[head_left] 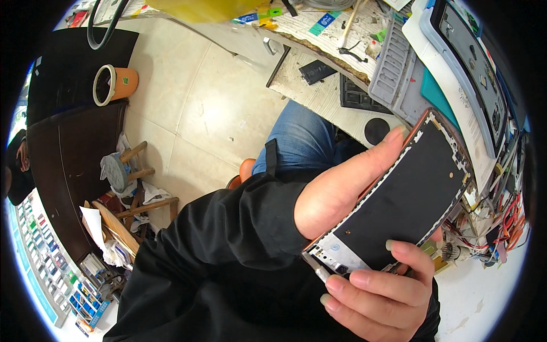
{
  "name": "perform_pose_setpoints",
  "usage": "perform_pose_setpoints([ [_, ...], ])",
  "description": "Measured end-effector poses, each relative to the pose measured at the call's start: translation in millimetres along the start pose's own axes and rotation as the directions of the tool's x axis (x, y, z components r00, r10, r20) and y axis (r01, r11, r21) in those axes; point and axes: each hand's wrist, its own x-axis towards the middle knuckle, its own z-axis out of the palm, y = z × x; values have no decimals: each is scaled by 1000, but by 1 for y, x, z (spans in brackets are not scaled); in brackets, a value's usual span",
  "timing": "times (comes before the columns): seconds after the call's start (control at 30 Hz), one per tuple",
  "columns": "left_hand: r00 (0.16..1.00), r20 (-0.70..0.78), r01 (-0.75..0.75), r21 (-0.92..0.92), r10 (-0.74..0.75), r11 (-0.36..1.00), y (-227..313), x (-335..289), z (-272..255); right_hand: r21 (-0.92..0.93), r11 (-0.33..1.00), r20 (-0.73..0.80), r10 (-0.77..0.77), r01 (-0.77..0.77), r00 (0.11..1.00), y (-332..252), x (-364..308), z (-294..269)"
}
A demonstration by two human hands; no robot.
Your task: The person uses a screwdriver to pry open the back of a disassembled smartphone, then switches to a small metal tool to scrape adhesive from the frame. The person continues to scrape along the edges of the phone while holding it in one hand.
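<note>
Left hand (345, 194) gripped the phone frame (399, 194), thumb along one long edge. Right hand (393, 296) curled its fingers at the frame's lower end; whether they pinched it could not be told. Frame was tilted, black inner face visible; grey slotted tray (405, 85) lay beyond.

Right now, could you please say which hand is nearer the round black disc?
Left: the left hand appears just beside the disc; the right hand sits farther, toward the picture's lower edge.
</note>
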Motion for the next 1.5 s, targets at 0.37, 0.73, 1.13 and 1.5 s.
perform_pose_setpoints([
  [0.37, 977, -125, -133, 287, 175, 949, -10, -8, 13, -75, 994, -264, -100, 83, 959, 10, -22, 5],
  [0.73, 616, 498, -496, 847, 610, -191, -26, -34, 33, 308, 906, -651, 423, -290, 630, 3, -73, -15],
  [1.13, 515, 789, -158, 471, 335, -868, 9, -6, 12, 91, 902, -406, 420, -421, 812, 35, -27, -31],
  [1.5, 346, 852, 34, 406, 392, -913, -7, 5, -6, 18, 897, -320, 423, -441, 848, 56, -12, -26],
])
